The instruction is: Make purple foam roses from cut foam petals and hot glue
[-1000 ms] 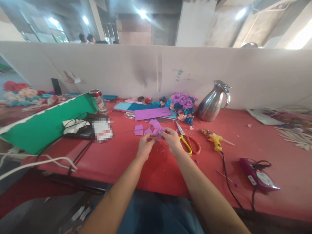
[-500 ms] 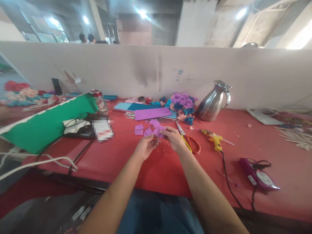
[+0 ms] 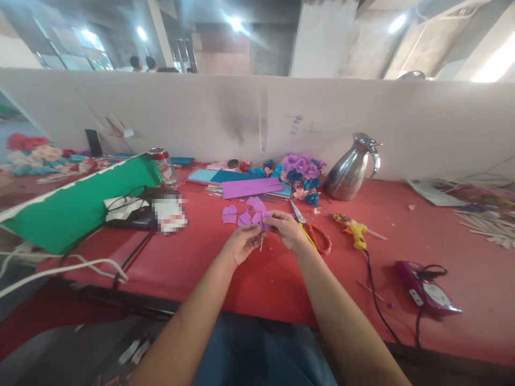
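Observation:
Both my hands meet over the red table [image 3: 249, 279], pinching a small purple paper piece [image 3: 265, 220] on a thin stick [image 3: 261, 242] that hangs down between them. My left hand [image 3: 240, 244] closes its fingertips on the piece from the left. From the right, my right hand [image 3: 286, 229] grips the same piece. Several loose purple paper squares [image 3: 240, 213] lie on the table just beyond my fingers.
Orange-and-yellow scissors [image 3: 314, 236] and a yellow glue gun [image 3: 354, 230] with its cord lie to the right. A steel jug [image 3: 352, 169], paper flowers [image 3: 300, 171], coloured sheets [image 3: 249, 186], a green board [image 3: 80, 203] and a purple power strip [image 3: 426, 287] stand around.
My hands have drawn slightly toward me and turned the purple piece; the thin stick now hangs below it. Nothing else has moved.

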{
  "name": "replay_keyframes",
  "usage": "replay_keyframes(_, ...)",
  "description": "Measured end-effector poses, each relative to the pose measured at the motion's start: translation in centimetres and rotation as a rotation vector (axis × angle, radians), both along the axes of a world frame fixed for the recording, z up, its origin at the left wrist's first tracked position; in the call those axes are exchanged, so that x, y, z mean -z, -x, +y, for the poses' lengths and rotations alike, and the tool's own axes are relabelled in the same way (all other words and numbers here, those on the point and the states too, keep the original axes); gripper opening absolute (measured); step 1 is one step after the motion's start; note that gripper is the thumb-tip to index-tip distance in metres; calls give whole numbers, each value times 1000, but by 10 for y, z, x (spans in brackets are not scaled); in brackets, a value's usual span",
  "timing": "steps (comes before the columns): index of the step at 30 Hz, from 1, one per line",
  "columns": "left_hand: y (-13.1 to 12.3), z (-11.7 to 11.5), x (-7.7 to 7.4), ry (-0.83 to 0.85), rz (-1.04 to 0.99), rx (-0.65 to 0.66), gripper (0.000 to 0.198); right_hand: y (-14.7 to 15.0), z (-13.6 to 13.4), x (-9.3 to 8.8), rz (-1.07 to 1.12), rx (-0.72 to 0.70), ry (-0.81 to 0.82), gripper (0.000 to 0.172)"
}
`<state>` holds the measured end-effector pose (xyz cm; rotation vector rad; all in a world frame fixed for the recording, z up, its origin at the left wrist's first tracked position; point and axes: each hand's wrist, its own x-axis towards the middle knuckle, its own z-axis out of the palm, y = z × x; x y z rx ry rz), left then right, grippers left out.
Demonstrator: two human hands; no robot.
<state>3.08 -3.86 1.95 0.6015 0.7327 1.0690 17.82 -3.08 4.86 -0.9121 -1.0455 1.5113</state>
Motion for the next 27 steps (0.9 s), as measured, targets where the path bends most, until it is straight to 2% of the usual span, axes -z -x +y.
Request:
replay_keyframes(9,-3,-4,-6,-13,58,-45,14,2,-1,2,-48,18,-29,21)
replay_keyframes(12,-2,-2,-5,-35,48,-100,16,2,-1,1,-65,119,-48,24)
replay_keyframes(16,0,2,-3,-70,-7,-247,21,4,-4,-1,-205,298,-67,22)
replay_keyframes(19,1,5,-2,-86,-38,-313,25,11,-6,3,-314,201,-145,20)
replay_keyframes(22,2,5,-2,-118,-42,-306,24,20,-6,13,-374,93,-236,19)
replay_keyframes(27,2,5,-1,-128,-15,-293,21,23,-4,26,-426,146,-295,14)
